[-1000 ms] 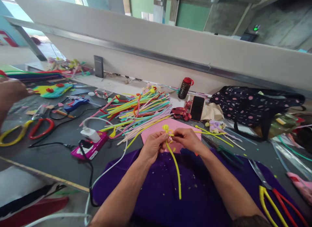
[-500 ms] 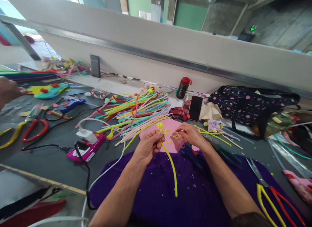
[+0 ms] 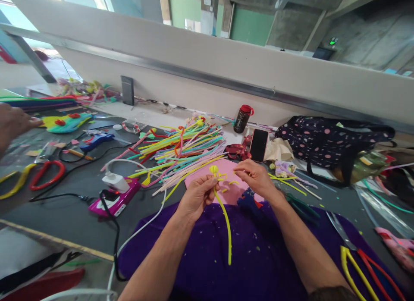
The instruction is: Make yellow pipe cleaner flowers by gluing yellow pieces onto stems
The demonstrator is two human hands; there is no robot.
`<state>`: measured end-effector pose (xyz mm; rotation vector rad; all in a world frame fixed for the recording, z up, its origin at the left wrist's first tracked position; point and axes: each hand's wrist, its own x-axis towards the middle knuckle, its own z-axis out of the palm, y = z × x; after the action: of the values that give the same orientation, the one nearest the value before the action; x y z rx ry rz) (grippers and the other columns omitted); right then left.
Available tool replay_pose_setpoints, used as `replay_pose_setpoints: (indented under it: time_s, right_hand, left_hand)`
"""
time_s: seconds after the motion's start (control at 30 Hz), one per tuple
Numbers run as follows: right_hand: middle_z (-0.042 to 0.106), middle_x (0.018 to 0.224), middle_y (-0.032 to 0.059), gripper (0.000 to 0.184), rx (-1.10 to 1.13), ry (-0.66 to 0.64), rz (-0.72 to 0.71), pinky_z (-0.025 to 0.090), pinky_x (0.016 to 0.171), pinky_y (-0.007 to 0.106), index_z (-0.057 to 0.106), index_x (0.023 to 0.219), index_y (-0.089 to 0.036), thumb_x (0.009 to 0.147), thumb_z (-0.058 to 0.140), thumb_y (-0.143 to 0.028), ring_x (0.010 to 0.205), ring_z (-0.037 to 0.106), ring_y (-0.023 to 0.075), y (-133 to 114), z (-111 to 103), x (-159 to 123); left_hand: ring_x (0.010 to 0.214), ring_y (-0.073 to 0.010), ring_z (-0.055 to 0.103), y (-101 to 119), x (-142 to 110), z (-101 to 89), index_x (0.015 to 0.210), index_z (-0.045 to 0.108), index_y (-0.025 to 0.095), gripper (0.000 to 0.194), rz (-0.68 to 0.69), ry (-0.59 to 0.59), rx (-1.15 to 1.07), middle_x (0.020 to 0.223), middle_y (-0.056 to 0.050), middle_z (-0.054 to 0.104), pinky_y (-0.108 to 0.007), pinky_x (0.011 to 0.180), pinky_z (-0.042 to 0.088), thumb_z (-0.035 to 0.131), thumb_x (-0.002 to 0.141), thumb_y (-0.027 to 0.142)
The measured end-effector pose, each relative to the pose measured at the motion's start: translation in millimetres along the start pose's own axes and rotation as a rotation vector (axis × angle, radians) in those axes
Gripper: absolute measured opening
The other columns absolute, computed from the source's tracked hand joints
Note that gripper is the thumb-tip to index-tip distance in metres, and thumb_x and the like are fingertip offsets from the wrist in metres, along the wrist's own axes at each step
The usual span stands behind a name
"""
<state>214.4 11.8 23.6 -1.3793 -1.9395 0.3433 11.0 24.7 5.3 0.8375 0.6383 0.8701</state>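
My left hand (image 3: pixel 199 196) pinches a yellow pipe cleaner (image 3: pixel 227 232) just under its round, bundled yellow head (image 3: pixel 213 169). The long stem hangs down in a curve over the purple cloth (image 3: pixel 207 249). My right hand (image 3: pixel 255 178) hovers over a pink sheet (image 3: pixel 197 174), thumb and fingertips drawn together; whatever they grip is too small to make out. Short cut pieces of yellow pipe cleaner (image 3: pixel 233 183) lie on the sheet between my hands. Below my right hand is a blue tool with a red part (image 3: pixel 249 199), partly hidden.
A heap of coloured pipe cleaners (image 3: pixel 187 141) lies ahead. Leftward are a pink power strip (image 3: pixel 119 197), cables, a glue gun (image 3: pixel 97 140) and another person's hand (image 3: pixel 14 124). Rightward are a phone (image 3: pixel 258 143), bottle (image 3: pixel 242 118), dotted bag (image 3: pixel 326 137) and scissors (image 3: pixel 352 249).
My right hand has lifted slightly from the cut pieces, fingertips drawn together. The left hand keeps its pinch, and the hanging stem has swung a little left.
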Motion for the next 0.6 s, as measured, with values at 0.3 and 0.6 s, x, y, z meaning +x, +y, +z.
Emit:
replay_pose_setpoints:
  time_s: [0.3, 0.6]
  right_hand:
    - [0.059, 0.097, 0.0047, 0.017, 0.181, -0.004, 0.155, 0.043, 0.056, 0.023, 0.059, 0.061, -0.016, 0.073, 0.059, -0.027, 0.059, 0.056, 0.0085, -4.7, 0.9, 1.6]
    - [0.058, 0.057, -0.0023, 0.023, 0.523, -0.129, 0.408, 0.029, 0.03, 0.015, 0.046, 0.065, -0.017, 0.074, 0.053, -0.038, 0.034, 0.047, 0.0062, 7.6, 9.0, 0.7]
  left_hand:
    - [0.034, 0.0, 0.034, -0.2, -0.5, 0.4, 0.062, 0.054, 0.013, 0.022, -0.02, 0.001, -0.006, 0.056, 0.004, 0.054, -0.014, 0.03, 0.02, 0.064, 0.068, 0.031]
    - [0.034, -0.0001, 0.033, 0.1, -1.1, 2.1, 0.062, 0.054, 0.013, 0.021, -0.043, 0.019, -0.003, 0.055, 0.004, 0.053, -0.013, 0.031, 0.021, 0.066, 0.066, 0.031]
